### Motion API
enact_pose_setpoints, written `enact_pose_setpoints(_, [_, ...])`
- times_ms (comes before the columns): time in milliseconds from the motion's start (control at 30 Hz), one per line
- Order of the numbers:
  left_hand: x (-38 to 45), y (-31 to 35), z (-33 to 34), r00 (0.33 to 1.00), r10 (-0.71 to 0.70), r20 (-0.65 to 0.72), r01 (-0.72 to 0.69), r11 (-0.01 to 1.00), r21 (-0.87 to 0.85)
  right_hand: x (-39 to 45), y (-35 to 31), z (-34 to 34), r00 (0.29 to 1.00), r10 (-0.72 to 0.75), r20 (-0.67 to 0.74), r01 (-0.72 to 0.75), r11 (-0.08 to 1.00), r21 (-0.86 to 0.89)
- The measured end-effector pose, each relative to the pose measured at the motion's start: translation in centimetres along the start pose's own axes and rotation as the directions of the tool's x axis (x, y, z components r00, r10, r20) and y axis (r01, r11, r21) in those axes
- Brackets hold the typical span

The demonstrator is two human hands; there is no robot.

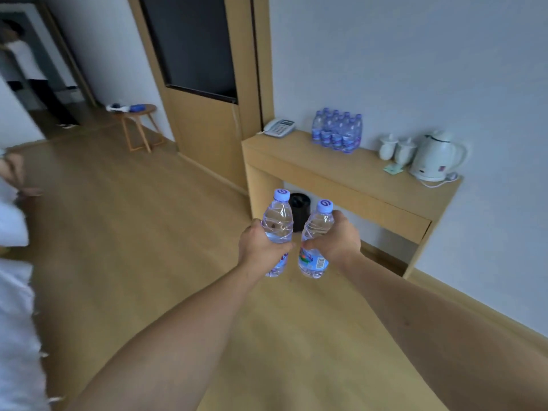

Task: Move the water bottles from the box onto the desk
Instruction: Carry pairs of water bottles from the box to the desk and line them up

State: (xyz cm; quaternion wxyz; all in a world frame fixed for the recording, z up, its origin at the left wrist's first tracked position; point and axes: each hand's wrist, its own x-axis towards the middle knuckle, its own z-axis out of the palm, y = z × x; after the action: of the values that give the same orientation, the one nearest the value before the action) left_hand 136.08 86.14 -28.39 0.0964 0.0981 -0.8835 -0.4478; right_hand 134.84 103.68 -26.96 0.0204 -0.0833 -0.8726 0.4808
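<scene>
My left hand (261,247) grips a clear water bottle (277,218) with a pale blue cap, held upright in front of me. My right hand (338,238) grips a second water bottle (315,229) of the same kind, tilted slightly left. Both bottles hang above the wooden floor, short of the desk. The light wooden desk (311,161) stands against the wall ahead and to the right. Several water bottles (336,130) stand in a tight group on its back left part. No box is in view.
On the desk sit a white telephone (278,127), two white cups (396,148) and a white kettle (434,157). A black bin (299,210) stands under it. A small round stool (138,126) stands far left; another person (20,60) is in the doorway; white bedding (14,307) lies left.
</scene>
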Motion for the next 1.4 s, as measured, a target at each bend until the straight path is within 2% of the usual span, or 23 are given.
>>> enact_pose_setpoints(367, [18.8,4.6,10.3,0.990,0.070,0.122,-0.064,0.997,-0.051,20.0,1.4,-1.7,0.990,0.052,-0.131,-0.053,0.999,-0.005])
enact_pose_setpoints(467, [24.8,6.3,13.7,0.988,0.051,0.144,-0.039,0.995,-0.087,27.1,2.0,-2.2,0.990,0.053,-0.134,-0.055,0.998,-0.010])
enact_pose_setpoints(600, [32.5,8.8,16.8,0.983,0.038,0.178,-0.032,0.999,-0.036,35.6,1.6,-3.1,0.990,0.082,-0.111,-0.081,0.997,0.013])
enact_pose_setpoints(733, [39.8,10.3,19.3,0.988,0.023,0.155,-0.020,1.000,-0.018,43.2,0.6,-3.3,0.990,0.084,-0.116,-0.079,0.996,0.045])
enact_pose_setpoints(1000, [53.4,8.4,23.1,0.984,0.025,0.174,-0.024,1.000,-0.007,56.1,-0.5,1.0,0.990,0.115,-0.080,-0.111,0.992,0.055])
enact_pose_setpoints(1400, [78.1,3.0,28.9,0.931,0.003,0.366,-0.025,0.998,0.055,77.1,-1.4,9.6,0.956,0.248,-0.159,-0.240,0.968,0.066])
